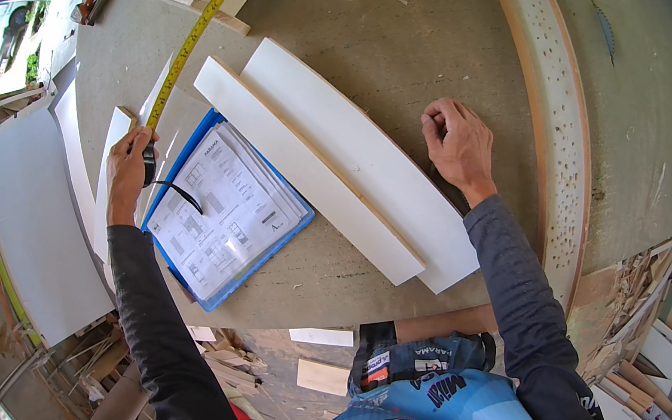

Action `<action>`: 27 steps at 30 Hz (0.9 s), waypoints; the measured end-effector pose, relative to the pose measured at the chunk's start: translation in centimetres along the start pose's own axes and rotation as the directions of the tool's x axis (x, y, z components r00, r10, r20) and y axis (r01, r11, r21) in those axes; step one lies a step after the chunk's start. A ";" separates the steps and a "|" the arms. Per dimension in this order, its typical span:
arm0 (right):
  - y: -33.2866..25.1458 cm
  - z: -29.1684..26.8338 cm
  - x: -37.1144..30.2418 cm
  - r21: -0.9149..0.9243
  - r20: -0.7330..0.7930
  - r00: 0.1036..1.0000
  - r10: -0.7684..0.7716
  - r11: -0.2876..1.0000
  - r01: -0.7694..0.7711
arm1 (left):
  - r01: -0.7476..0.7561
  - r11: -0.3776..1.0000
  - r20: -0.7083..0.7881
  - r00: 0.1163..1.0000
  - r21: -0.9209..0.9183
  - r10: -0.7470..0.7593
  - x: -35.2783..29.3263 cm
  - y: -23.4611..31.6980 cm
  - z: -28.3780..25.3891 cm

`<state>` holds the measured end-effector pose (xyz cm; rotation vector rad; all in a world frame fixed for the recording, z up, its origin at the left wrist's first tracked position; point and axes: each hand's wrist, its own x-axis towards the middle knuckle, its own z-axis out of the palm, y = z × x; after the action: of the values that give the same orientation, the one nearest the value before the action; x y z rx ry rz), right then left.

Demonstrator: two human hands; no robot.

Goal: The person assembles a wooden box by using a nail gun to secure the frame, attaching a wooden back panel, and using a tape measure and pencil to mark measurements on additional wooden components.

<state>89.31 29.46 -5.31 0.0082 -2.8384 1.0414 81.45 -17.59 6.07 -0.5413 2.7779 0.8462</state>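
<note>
"Where's the tape measure [149,165]?"

"Just off the far left corner of the blue clipboard [261,261]. The left hand [130,169] has its grip closed around the case, and the dark strap [184,194] hangs over the papers [213,204]."

"And the right hand [462,143]?"

"Well to the right of the clipboard, over the worktop [445,11]. Its fingers curl into a loose fist; I see nothing in that grip."

"How far along is it?"

"Partway through a measurement, I'd judge. The drawing-out is done: the yellow blade [190,44] stretches away beyond the clipboard and out of view, so I can't tell what its end meets."

"What's left?"

"Winding the blade back in, at least. I can't make out a pencil mark on the narrow board [304,171], just right of the clipboard, or on the wide board [384,185] next to it. Neither hand holds them, so any marking there looks undone."
</note>
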 end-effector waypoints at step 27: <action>-0.7 -1.0 -0.7 0.013 -0.027 1.000 0.007 1.000 -0.007 | -0.105 0.771 0.035 0.986 -0.628 0.162 -11.7 2.1 5.2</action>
<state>90.12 29.57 -4.20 -0.0146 -2.8092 1.0535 91.74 -9.59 6.13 -0.3765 2.4221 1.8058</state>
